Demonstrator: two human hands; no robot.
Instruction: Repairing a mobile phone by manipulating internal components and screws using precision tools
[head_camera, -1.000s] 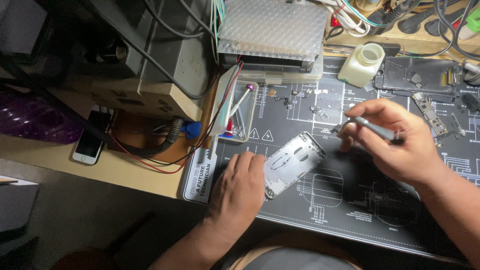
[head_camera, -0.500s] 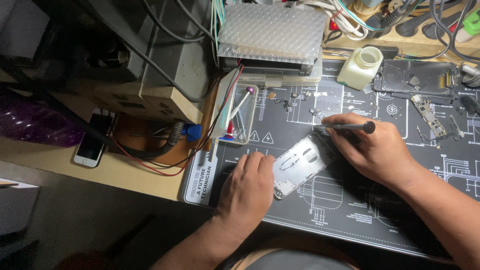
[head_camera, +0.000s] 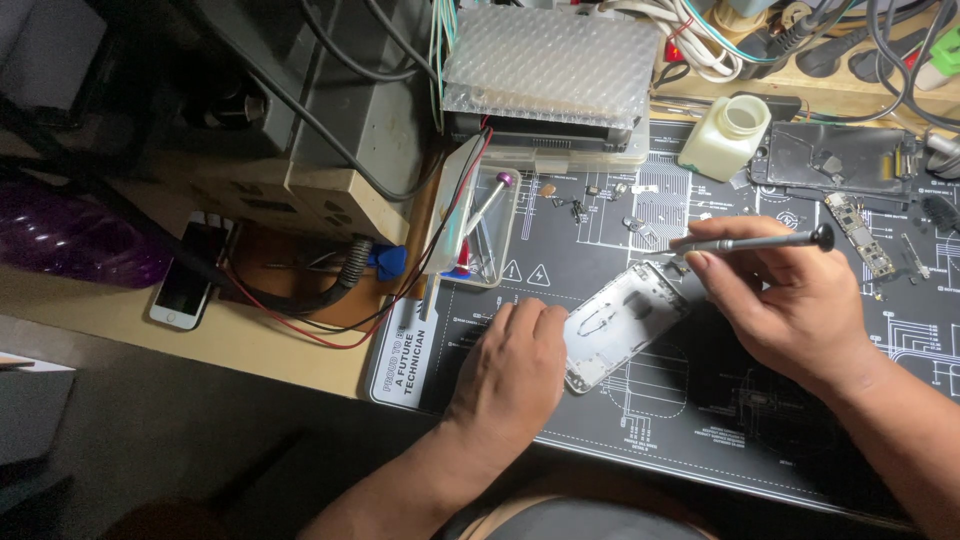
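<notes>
A silver phone housing (head_camera: 622, 322) lies tilted on the dark repair mat (head_camera: 700, 430). My left hand (head_camera: 515, 365) rests flat on the mat, fingers pressing the housing's lower left end. My right hand (head_camera: 785, 300) grips a slim grey screwdriver (head_camera: 765, 242) held almost level, its tip at the housing's upper right corner. Small screws and metal bits (head_camera: 600, 205) lie scattered on the mat just beyond the housing.
A clear tray (head_camera: 480, 225) with tools sits at the mat's left edge. A white bottle (head_camera: 725, 135), a dark phone frame (head_camera: 835, 160) and a circuit board (head_camera: 860, 235) lie at the back right. A white phone (head_camera: 185, 290) and red wires are on the left.
My right hand has swung the screwdriver from pointing away to nearly level, with its tip now at the housing's corner. My left hand slid up against the housing's lower end.
</notes>
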